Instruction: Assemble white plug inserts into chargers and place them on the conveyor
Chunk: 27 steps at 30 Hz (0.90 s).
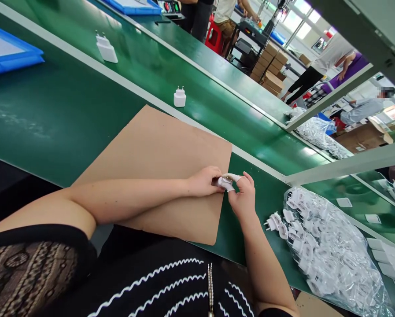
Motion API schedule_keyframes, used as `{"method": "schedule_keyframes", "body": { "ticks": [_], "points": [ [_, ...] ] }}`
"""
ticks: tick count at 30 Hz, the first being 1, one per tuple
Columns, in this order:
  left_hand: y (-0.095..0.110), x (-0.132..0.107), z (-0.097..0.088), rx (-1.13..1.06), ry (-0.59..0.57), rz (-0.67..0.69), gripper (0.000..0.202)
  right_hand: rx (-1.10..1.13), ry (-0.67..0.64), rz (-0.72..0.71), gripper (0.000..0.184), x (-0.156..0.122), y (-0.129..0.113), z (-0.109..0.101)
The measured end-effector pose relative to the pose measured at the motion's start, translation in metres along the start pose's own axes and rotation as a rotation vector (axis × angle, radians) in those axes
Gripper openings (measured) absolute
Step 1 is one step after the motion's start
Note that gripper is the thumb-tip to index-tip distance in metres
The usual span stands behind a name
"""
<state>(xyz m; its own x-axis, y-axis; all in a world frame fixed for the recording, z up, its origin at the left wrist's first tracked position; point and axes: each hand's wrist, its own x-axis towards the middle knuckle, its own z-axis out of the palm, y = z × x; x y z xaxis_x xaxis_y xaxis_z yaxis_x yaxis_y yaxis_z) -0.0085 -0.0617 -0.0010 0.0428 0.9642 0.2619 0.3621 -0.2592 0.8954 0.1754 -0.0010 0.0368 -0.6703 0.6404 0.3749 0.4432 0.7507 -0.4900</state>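
Note:
My left hand (204, 181) and my right hand (242, 196) meet over the edge of a brown cardboard sheet (157, 149) on the green bench. Both pinch one small white plug part (224, 183) between their fingertips. My right thumb and forefinger wear white finger cots. To the right lies a clear plastic bag (332, 255) full of white plug parts, with several spilled out at its mouth (276, 222).
Two white plug adapters stand on the green conveyor belt, one near (179, 97) and one farther left (106, 48). Blue trays sit at the far left (9, 53) and top (134, 6). Other people work behind, beside stacked cartons (270, 68). White labels (387, 262) lie at the right.

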Motion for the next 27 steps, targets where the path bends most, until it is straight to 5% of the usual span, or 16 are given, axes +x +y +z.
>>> {"method": "schedule_keyframes", "body": {
  "ticks": [7,12,15,18,22,27],
  "points": [
    [0.004,-0.002,0.004,0.019,0.006,-0.019,0.024,0.021,0.045,0.041,0.035,-0.008,-0.003,0.002],
    [0.002,0.002,0.004,0.018,-0.056,-0.098,0.024,0.402,0.233,0.231,0.044,-0.016,0.001,0.027],
    [-0.008,0.031,-0.009,-0.002,-0.021,-0.197,0.038,0.642,0.349,0.357,0.055,-0.013,0.005,0.044],
    [-0.017,0.08,-0.032,0.118,0.168,-0.252,0.041,0.636,0.394,0.451,0.05,-0.009,0.008,0.053],
    [-0.03,0.139,-0.066,0.473,0.364,-0.319,0.032,0.537,0.332,0.451,0.054,-0.011,0.008,0.057],
    [-0.063,0.176,-0.093,0.756,0.39,-0.469,0.027,0.527,0.276,0.49,0.068,-0.012,0.01,0.064]
  ]
}}
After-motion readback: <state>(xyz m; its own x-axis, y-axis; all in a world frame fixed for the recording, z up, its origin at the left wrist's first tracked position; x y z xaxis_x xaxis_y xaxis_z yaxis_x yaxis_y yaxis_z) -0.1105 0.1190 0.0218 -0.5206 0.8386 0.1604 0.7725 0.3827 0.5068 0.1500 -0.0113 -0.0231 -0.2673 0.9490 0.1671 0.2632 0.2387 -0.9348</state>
